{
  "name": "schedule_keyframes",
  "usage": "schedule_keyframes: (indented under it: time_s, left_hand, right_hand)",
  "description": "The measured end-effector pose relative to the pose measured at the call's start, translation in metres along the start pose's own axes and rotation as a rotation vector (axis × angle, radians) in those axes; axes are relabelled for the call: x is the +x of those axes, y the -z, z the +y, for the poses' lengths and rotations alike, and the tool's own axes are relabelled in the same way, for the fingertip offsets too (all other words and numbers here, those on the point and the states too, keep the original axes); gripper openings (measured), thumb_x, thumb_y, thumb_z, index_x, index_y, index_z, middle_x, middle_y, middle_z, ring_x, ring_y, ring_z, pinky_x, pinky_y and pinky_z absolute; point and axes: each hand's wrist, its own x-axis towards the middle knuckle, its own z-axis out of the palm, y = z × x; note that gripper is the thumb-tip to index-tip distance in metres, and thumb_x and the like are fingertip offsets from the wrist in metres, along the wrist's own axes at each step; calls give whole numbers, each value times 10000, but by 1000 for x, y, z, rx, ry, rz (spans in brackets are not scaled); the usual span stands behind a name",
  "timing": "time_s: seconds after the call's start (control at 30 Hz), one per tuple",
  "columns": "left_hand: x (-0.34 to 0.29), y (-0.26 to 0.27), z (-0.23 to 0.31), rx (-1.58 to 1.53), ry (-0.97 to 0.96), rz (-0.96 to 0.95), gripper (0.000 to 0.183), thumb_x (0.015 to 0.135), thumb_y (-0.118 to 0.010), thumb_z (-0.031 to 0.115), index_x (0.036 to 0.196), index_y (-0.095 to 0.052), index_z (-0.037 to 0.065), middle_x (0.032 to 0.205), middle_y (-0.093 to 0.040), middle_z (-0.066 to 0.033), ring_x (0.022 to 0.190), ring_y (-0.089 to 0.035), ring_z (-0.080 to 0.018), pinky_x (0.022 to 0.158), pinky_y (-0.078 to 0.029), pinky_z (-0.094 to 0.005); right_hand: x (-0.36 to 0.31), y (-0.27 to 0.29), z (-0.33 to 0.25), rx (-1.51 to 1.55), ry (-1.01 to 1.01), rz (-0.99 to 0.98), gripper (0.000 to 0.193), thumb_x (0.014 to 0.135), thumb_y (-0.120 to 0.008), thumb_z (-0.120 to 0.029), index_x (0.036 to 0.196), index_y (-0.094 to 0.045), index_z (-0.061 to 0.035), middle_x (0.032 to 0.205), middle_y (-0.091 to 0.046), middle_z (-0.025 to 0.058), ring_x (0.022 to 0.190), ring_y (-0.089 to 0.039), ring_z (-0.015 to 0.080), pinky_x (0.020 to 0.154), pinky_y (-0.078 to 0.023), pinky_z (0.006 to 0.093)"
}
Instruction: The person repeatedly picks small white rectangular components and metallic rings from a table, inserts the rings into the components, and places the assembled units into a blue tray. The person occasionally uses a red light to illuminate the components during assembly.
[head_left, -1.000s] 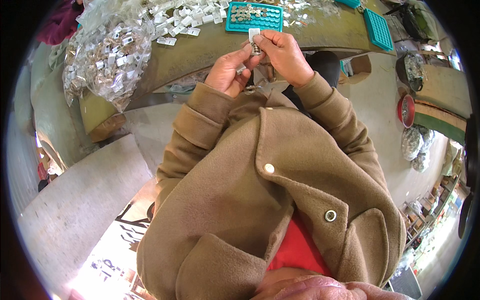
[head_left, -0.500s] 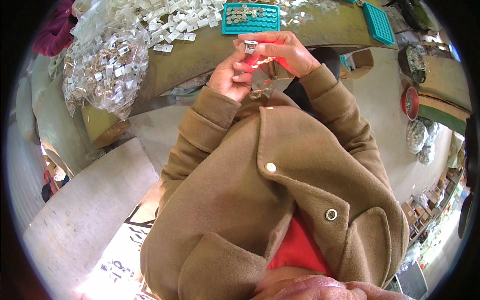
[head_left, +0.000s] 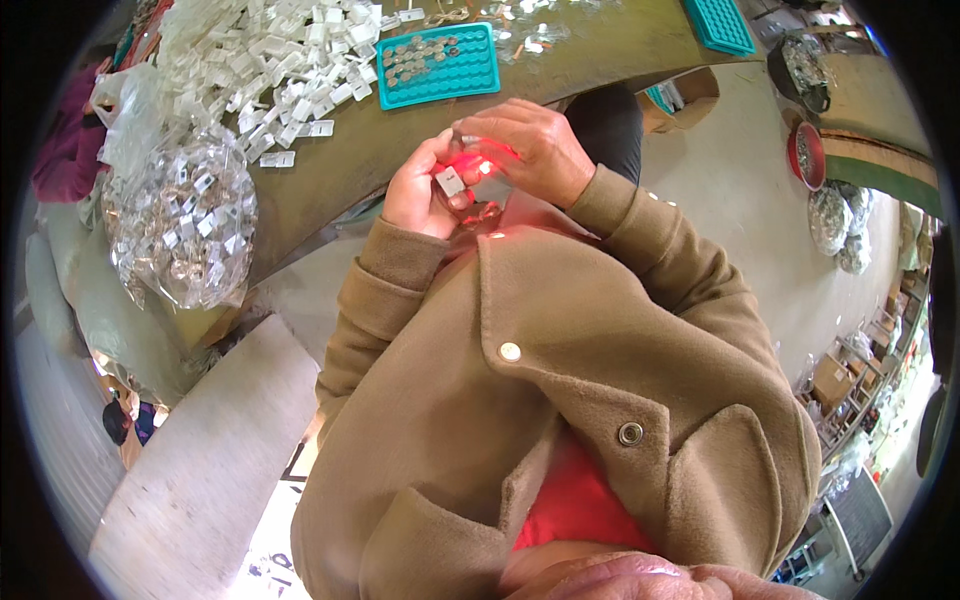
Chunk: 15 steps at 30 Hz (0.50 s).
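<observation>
Both hands are close together in front of my coat, below the teal tray. My left hand (head_left: 418, 192) is closed, its fingers holding a small white plastic box (head_left: 450, 181). My right hand (head_left: 538, 148) reaches over from the right, its fingers curled around a light string (head_left: 486, 168) that glows bright red between the hands. Part of the string hangs below the fingers in front of the coat. The right fingertips are slightly blurred and partly hide what they grip.
On the table (head_left: 590, 60) a teal tray (head_left: 440, 88) carries several round silver discs. Left of it is a heap of white plastic pieces (head_left: 290, 60), with a clear bag (head_left: 185, 225) of similar boxes nearer. Another teal tray (head_left: 722, 25) is at far right, above a cardboard box (head_left: 690, 108). A person's purple sleeve (head_left: 68, 155) is at left.
My hands have moved down and left in the picture, nearer the coat. The white box now sits lower, at my left fingers, and my right hand has turned over above it. The whole view has shifted.
</observation>
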Motion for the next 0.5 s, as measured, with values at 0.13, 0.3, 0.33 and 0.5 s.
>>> schedule_keyframes:
  time_s: [0.13,0.3,0.33,0.5]
  left_hand:
    - [6,-2,-4,144,149,117,152,930,-615,219,1005,-649,92,880,-607,-3,686,-529,-66,487,-408,-207]
    - [10,-17,-5,329,48,137,263,913,-621,197,1132,-660,58,884,-667,-13,700,-525,-51,567,-420,-199]
    - [12,-21,-5,396,4,115,301,921,-604,197,1173,-638,36,914,-675,-28,689,-540,-54,585,-436,-190]
    - [19,-33,-3,532,-99,118,338,944,-566,218,1203,-615,6,951,-681,-47,732,-596,-59,581,-440,-172]
  right_hand:
    - [-17,7,3,31,-123,-66,286,788,-713,-116,1069,-690,-76,922,-689,112,817,-650,287,712,-536,374]
    - [-15,34,38,-204,16,160,324,780,-739,-159,1093,-683,-97,1007,-681,76,953,-628,272,859,-481,384]
    - [-14,41,47,-350,34,212,310,781,-743,-193,1076,-689,-114,1052,-673,59,1022,-607,266,910,-453,390]
    - [-14,45,64,-556,11,154,280,779,-735,-306,1024,-703,-172,1196,-607,15,1174,-509,252,1008,-361,433]
